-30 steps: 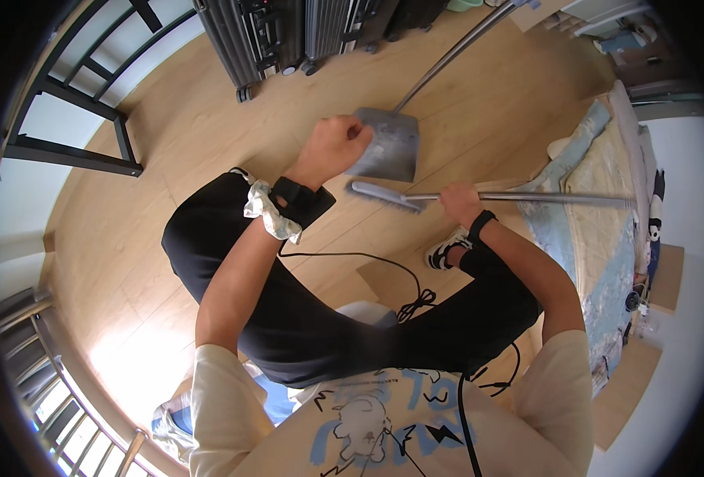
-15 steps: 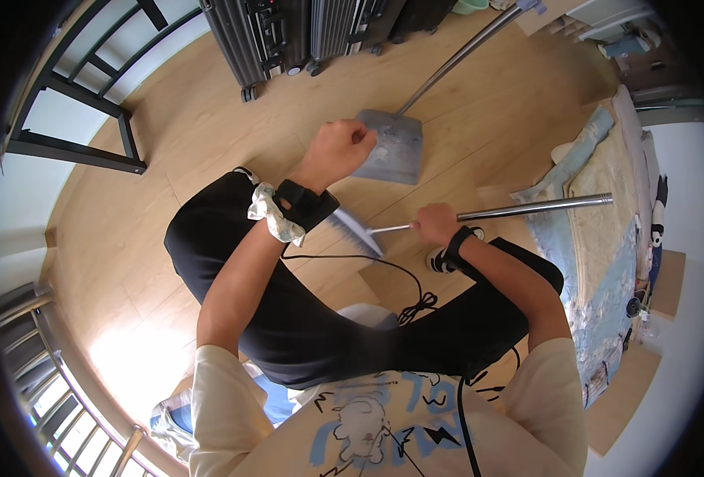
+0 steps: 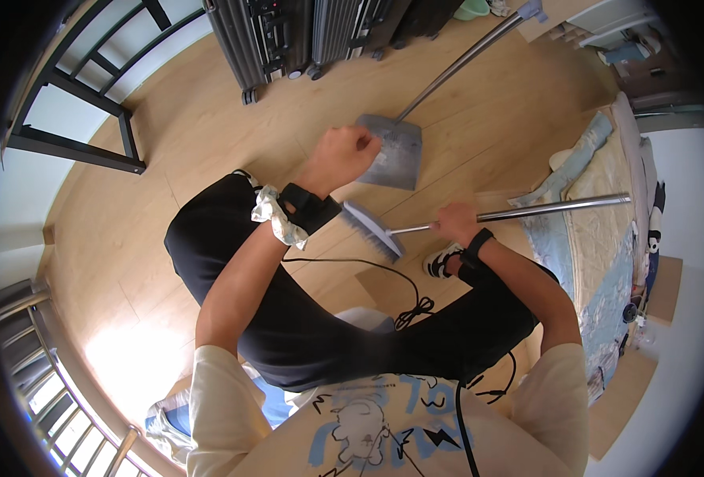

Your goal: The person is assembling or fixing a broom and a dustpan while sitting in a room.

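My left hand (image 3: 340, 156) is closed around the near edge of a grey dustpan (image 3: 396, 151) that lies on the wooden floor, its long metal handle (image 3: 463, 63) slanting up to the far right. My right hand (image 3: 453, 222) grips the metal pole of a broom (image 3: 555, 207). The broom's pale bristle head (image 3: 372, 230) sits just below the dustpan, near my left wrist, which wears a black band and a white scrunchie (image 3: 276, 216).
Dark suitcases (image 3: 304, 32) stand at the far edge. A black metal frame (image 3: 74, 119) is at the left. A bed with light blue bedding (image 3: 598, 238) runs along the right. A black cable (image 3: 404, 294) trails over my black trousers. A railing (image 3: 42, 374) is at the lower left.
My right hand has pulled the broom toward me and to the left, bringing its head closer to my left wrist. My left hand has stayed on the dustpan.
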Demonstrator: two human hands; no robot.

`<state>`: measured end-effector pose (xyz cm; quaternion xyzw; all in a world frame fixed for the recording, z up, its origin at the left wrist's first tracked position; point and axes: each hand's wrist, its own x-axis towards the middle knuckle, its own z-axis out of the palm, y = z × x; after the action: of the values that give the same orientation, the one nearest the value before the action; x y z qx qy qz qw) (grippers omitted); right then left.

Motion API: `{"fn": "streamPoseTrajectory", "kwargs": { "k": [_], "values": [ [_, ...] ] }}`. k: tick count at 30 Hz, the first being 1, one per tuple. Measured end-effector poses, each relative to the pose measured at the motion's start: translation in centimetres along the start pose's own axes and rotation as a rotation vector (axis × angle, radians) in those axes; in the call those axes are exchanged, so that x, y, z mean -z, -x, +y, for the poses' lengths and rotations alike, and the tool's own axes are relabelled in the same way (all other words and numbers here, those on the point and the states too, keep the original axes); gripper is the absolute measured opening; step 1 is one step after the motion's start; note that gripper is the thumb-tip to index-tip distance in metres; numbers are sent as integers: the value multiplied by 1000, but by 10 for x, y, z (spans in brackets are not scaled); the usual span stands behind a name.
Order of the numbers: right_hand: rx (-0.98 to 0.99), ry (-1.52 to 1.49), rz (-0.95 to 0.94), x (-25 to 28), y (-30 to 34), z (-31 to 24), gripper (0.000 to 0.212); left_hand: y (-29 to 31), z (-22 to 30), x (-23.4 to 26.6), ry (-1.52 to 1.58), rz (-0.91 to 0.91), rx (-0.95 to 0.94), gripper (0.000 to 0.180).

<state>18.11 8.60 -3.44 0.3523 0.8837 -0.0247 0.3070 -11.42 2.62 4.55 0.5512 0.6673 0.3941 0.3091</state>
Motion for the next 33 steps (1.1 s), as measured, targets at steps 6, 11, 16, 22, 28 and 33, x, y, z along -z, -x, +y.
{"fn": "streamPoseTrajectory", "kwargs": {
  "k": [6, 11, 16, 22, 28, 33],
  "values": [
    [-101, 7, 146, -26, -19, 39, 36, -5, -2, -5, 23, -17, -47, 28],
    [-79, 69, 205, -9, -11, 38, 32, -3, 0, -2, 3, -22, -20, 28],
    [57, 97, 1, -13, -10, 17, 25, -4, 0, -4, 8, -29, -19, 27],
    [-202, -38, 197, -34, -24, 55, 33, -6, -4, -6, 78, -40, -33, 27],
    [-11, 119, 85, 3, -2, 39, 30, -1, -6, -4, 45, -45, 10, 26],
    [-15, 209, 111, -38, -13, 51, 21, -6, 0, -11, 34, -43, -8, 26]
  ]
}}
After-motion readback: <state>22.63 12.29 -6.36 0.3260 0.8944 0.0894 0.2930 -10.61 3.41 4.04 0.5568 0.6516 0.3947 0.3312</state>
